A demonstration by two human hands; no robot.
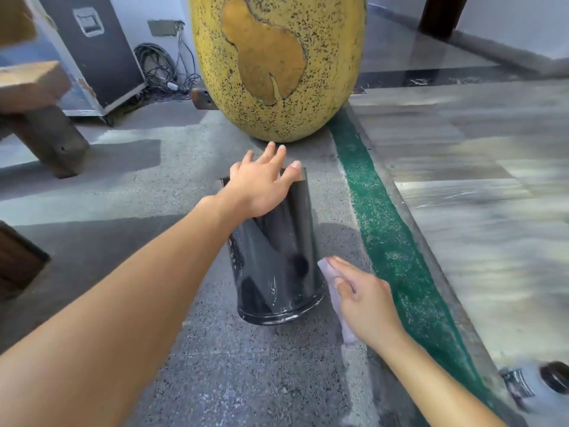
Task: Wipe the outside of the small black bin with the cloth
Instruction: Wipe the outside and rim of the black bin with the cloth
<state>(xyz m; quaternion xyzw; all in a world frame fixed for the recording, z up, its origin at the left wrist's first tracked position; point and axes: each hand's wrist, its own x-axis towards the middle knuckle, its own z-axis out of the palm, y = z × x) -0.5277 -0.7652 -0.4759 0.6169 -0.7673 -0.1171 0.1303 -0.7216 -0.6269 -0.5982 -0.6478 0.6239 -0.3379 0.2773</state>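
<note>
my left hand [261, 183] lay open, fingers spread, on the bin's [274, 263] top; my right hand [366, 300] gripped the cloth [325, 269] against its lower side (floor [215, 365] beneath).

No text to read, folks — the white-framed plate [87, 22] on the black case [101, 60], far up-left of the left hand [261, 184] resting on the bin [277, 266], is a blur.

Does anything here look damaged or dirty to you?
Yes. The big yellow speckled egg shape at the back has a large brown patch where its surface looks flaked away. The small black bin carries white specks and smears along its lower side, near the cloth held in the right hand.
</note>
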